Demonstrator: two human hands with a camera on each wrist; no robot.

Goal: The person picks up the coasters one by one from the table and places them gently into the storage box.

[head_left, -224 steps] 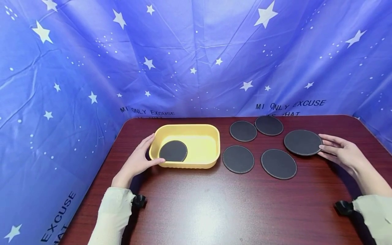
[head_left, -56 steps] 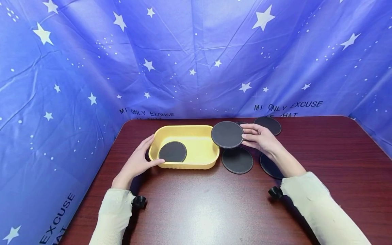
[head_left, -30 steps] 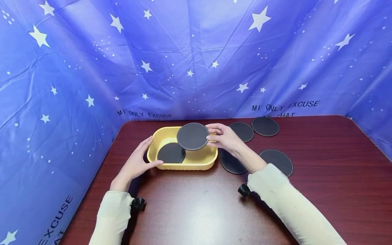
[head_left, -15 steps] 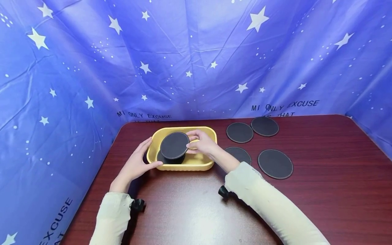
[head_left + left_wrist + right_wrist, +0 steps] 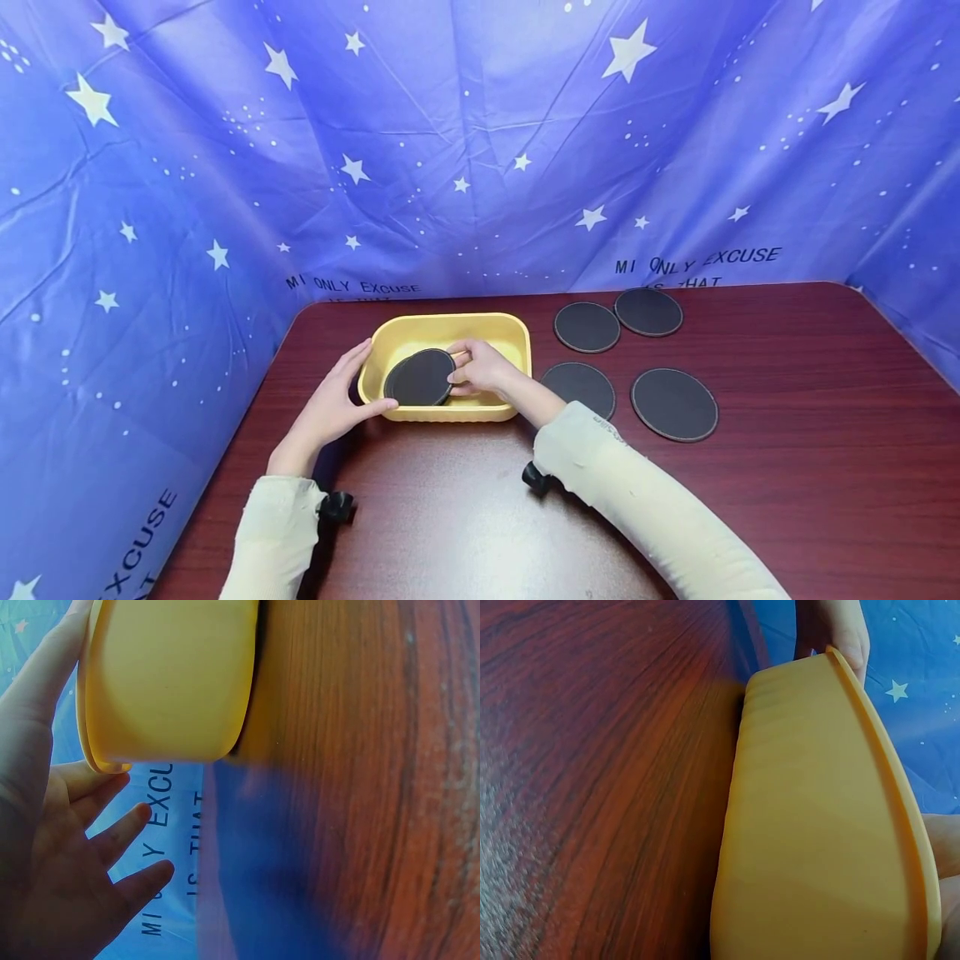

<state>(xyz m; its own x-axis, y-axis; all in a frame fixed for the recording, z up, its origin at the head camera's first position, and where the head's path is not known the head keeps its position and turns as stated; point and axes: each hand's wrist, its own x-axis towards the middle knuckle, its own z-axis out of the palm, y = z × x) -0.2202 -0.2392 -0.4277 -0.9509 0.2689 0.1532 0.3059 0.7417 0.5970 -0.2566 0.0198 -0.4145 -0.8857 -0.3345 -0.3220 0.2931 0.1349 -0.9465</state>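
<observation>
Disc (image 5: 425, 377): in the box (image 5: 495, 413), apparently being laid over a lower disc (image 5: 389, 389); next calls for easing the pinch, then withdrawing toward 3 o'clock.
Right grip (image 5: 482, 367): thumb and fingers pinched on the disc's 3 o'clock edge.
Left grip (image 5: 325, 408): spread wide, clasping the box's 9 o'clock end.
Loose discs (image 5: 675, 405): four on the counter (image 5: 450, 500), around 3 o'clock from the box.
</observation>
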